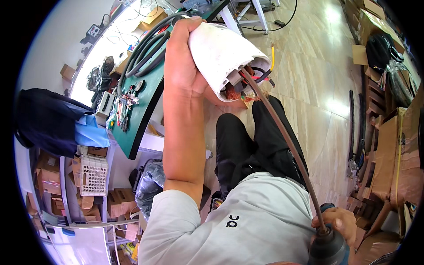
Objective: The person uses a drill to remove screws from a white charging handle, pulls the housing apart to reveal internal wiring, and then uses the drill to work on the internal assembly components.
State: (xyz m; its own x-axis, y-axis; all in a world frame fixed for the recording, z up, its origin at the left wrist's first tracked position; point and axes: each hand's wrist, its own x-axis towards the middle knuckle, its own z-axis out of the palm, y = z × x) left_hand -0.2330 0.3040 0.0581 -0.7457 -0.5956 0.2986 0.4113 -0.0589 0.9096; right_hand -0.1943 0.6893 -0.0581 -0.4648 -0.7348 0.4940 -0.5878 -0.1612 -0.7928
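My left hand (185, 57) is closed on a white cylindrical housing (221, 51), held up at the top middle with its open end toward me. Inside that end are copper windings (232, 91) and black, red and yellow wires (273, 57). A long brown metal rod (287, 132) runs into the housing from a dark power drill (327, 249) at the lower right. Fingers of my right hand (338, 221) wrap round the drill, beside the base of the rod. Where the rod's tip ends inside the housing is hidden.
A green bench (139, 130) on the left holds coiled black cable (137, 57) and scattered tools (129, 99). Shelving with a white crate (93, 174) and boxes stands at lower left. Cardboard boxes (384, 154) line the right side along the tiled floor (322, 88).
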